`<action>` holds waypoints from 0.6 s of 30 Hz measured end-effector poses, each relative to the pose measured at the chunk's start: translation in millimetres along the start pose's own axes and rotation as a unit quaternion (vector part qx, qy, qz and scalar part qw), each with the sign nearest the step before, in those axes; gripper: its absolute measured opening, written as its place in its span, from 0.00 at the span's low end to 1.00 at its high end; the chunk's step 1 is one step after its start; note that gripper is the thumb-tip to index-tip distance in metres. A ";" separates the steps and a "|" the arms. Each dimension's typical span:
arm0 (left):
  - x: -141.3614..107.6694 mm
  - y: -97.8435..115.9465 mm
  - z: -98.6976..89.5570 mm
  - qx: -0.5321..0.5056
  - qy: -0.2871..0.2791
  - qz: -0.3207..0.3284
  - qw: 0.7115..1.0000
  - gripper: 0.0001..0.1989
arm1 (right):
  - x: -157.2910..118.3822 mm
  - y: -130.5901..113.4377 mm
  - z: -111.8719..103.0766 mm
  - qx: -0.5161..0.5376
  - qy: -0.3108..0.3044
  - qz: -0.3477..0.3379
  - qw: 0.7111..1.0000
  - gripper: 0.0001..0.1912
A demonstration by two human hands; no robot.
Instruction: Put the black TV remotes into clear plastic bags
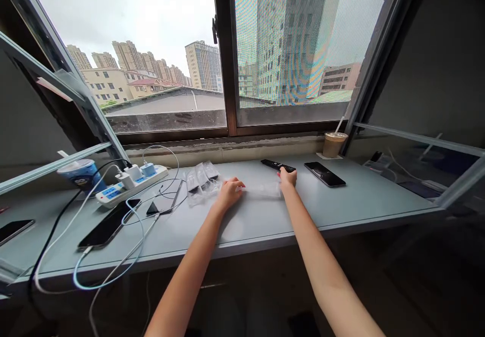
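**R hand (288,179) on the remote (278,165), L hand (230,193) at a clear bag (263,190)**

OK so both my hands are out over the grey desk (257,226), arms reaching fwd, about shoulder width. My R hand's got its fingers closed on the R end of the remote. It's black w/ btns, at the back half of the desk, & its other end points off to the L, toward the window (229,74).

L hand is palm down, fingers loosely bent, at the L end of the bag. Can't tell if I'm actually pinching the plastic or just touching it tbh. Bag lies flat between my 2 hands, its R end right by my R hand, in front of the remote.

Just L of my L hand: a few wrapped packs (202,175) in clear plastic, dark stuff inside, can't tell what. Further L there's a shiny dark slab (168,198), then a black phone (109,224) w/ a lt blue cable (89,289) that loops over the front edge. Behind those, a white power strip (134,184) w/ plugs in it, & a blue tub (80,175) beside that.

Other side: 2nd phone (325,174), face up, near the remote but not touching. Back R corner has an iced drink (333,146) w/ a straw, near the window frame.
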State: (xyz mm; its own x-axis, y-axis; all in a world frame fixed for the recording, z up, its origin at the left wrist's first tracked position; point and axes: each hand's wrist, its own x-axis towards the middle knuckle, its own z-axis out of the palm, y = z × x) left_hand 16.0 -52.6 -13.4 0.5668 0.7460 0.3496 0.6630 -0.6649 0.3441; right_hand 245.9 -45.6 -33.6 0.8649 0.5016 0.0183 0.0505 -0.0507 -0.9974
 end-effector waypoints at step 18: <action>4.1 -4.5 -5.3 0.013 0.194 -0.076 0.978 0.12 | -46.8 -6.5 14.0 -0.102 -0.422 -0.241 0.868 0.23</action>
State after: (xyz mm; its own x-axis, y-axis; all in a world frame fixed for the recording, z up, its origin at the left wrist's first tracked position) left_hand 12.7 -46.7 -8.9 0.2366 0.7627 0.6019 0.7398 -0.5430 0.3973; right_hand 198.0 -56.6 -28.9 0.0500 0.9565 0.2874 0.4660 0.2321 -0.8538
